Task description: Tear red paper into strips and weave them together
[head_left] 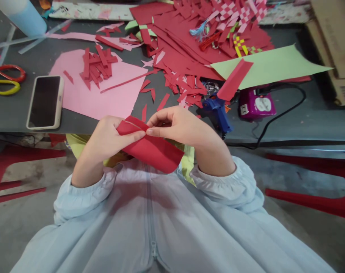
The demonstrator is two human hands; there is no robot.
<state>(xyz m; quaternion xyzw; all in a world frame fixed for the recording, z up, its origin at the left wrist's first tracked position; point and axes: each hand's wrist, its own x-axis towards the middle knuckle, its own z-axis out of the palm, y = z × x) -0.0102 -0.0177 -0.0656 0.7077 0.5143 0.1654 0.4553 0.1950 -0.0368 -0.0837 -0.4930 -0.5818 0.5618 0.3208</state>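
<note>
A sheet of red paper (pixel 158 152), bent over into a curved fold, is held in front of my body at the table's near edge. My left hand (pixel 110 136) grips its left end, thumb lying along the top. The fingertips of my right hand (pixel 178 127) pinch the paper's upper edge, touching the left thumb tip. Some fingers of both hands are hidden. Just beyond lies a pink sheet (pixel 124 91) bearing a pile of red paper strips (pixel 97 66). Right of my right hand stands a blue glue gun (pixel 218 112), with a rolled red paper piece (pixel 235 79) above it.
A phone (pixel 45 102) and red-and-yellow-handled scissors (pixel 7 79) lie at the left. A purple box (pixel 256 104) with a black cable (pixel 275 121) sits at right, before a light green sheet (pixel 272 66). Red sheets (pixel 184 41) and woven paper pieces (pixel 240 15) cover the back.
</note>
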